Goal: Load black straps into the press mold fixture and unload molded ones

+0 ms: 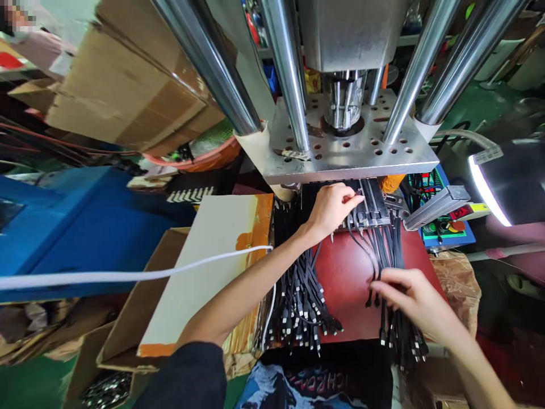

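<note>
My left hand is at the black fixture under the press plate, its thumb and fingers pinched together over the slots; what they hold is too small to make out. Lower right, my right hand has thumb and fingertips close together at a black cable that runs down from the fixture. One bundle of black cables with metal plugs hangs on the left of the red surface. Another bundle lies on the right, partly behind my right hand.
Above the fixture are the metal press plate and its steel columns. A white board and a white cord lie left. Right are a control box and a lamp. A person is at upper left.
</note>
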Demonstrator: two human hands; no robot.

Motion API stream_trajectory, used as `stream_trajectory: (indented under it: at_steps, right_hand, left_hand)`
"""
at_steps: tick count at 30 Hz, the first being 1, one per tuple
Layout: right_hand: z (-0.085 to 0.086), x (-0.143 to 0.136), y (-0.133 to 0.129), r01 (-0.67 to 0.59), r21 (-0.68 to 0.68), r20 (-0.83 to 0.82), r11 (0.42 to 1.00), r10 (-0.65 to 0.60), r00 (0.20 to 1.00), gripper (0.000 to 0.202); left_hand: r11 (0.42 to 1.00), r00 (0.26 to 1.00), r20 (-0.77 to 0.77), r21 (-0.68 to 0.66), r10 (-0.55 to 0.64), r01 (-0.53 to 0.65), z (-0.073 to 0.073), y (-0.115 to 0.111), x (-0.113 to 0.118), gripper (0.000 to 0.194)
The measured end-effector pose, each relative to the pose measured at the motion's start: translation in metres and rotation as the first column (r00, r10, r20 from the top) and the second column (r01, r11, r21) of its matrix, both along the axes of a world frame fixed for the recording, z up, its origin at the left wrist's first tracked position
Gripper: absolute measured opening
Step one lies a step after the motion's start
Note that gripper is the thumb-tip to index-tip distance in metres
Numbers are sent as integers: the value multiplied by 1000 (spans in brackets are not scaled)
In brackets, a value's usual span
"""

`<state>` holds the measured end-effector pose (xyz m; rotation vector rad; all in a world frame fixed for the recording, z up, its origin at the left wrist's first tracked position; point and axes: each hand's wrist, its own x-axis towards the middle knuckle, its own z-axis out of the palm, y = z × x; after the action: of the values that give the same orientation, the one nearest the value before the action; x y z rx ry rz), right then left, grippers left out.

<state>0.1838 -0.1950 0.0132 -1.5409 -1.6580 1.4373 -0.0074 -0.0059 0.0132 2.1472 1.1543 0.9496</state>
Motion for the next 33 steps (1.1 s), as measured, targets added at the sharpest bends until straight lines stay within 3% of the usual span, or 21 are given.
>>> stream_trajectory:
  at_steps: [3,6,8,10,12,15,19,23,29,33]
  right_hand:
    - [25,27,75,29,179,60,983,-41,997,44]
    - [27,34,142,7,236,31,972,-15,999,42]
    - [18,32,171,-9,264,4,965,9,1000,44]
    - [8,30,187,-28,307,5,951,28,1000,47]
    - [1,29,193,-72,340,41,938,62,997,47]
    - [-3,30,193,-102,400,127,911,55,990,44]
    - [-10,32,189,-17,458,127,889,-46,991,40]
    - [-18,35,189,57,383,-13,922,-57,998,38]
    - [-19,36,188,101,367,-86,925,-74,994,38]
    - [-20,36,188,126,379,-108,917,-92,990,35]
  left_hand:
    - [991,988,-79,-27,131,-133,-6,19,13,36]
    - [960,967,25,-126,255,-250,-8,16,14,23]
    - [983,980,100,-86,172,-164,-9,3,6,24]
    - [994,997,41,94,-61,57,-11,-14,-6,33]
    - [920,951,-177,258,-256,295,-12,-28,-16,37]
    - [833,841,-450,308,-299,461,-12,-38,-23,36]
    - [827,828,-505,339,-243,449,-13,-38,-16,35]
    - [829,886,-432,424,-170,366,-22,-35,-4,28]
    - [844,945,-319,487,-70,227,-32,-37,7,27]
    - [814,870,-482,464,-100,351,-23,-42,-1,26]
